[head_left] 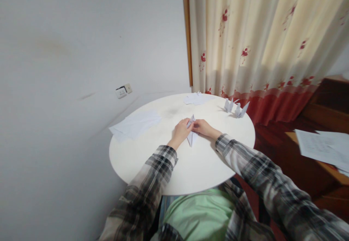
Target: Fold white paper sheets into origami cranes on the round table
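Between my two hands, over the middle of the round white table [141, 164], is a piece of folded white paper [192, 139], its pointed end toward me and another tip sticking up behind my fingers. My left hand [181, 129] is closed on its left side. From the right, my right hand [204, 127] pinches the same paper near its upper part. The fingers cover the paper's middle, so the folds there are hidden. Two folded paper cranes [229, 105] [241, 110] stand at the table's right rear edge.
White paper sheets [136, 124] lie at the table's left, and more paper [196, 98] lies at the back. A wall with a socket [121, 92] borders the left side. Behind hangs a flowered curtain [245, 33]. Printed sheets [324, 147] rest on wooden furniture at the right.
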A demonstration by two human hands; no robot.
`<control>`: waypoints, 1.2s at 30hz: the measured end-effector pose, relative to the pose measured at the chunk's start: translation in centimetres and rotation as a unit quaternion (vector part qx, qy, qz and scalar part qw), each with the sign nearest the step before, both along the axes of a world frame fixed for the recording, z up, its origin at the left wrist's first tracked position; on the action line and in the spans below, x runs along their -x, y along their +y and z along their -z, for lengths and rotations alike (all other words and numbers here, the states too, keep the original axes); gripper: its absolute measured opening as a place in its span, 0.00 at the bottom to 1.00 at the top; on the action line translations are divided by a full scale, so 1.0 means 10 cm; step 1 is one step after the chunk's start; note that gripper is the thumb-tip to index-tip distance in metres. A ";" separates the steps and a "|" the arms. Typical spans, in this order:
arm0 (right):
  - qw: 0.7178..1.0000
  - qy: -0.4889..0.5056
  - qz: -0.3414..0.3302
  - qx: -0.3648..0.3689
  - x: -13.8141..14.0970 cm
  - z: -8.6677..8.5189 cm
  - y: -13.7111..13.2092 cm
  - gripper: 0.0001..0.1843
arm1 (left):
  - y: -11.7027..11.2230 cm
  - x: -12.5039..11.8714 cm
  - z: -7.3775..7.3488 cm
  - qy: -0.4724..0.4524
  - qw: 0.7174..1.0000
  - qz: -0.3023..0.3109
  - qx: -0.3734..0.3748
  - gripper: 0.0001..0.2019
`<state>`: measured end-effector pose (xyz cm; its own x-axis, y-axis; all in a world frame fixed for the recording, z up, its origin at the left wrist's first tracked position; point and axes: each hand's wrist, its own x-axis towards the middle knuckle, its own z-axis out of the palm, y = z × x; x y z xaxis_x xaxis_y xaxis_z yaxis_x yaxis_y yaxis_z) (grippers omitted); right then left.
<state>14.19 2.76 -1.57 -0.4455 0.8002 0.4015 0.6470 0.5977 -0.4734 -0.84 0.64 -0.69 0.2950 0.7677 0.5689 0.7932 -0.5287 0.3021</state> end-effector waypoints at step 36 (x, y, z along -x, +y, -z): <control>1.000 -0.001 -0.017 -0.002 0.01 -0.02 -0.02 0.08 | 0.01 0.00 -0.01 0.003 1.000 -0.018 0.007 0.08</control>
<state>14.07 2.53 -1.40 -0.4731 0.7833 0.4032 0.6271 0.6209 -0.4703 -0.82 0.70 -0.55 0.2704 0.7854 0.5568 0.8139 -0.4954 0.3037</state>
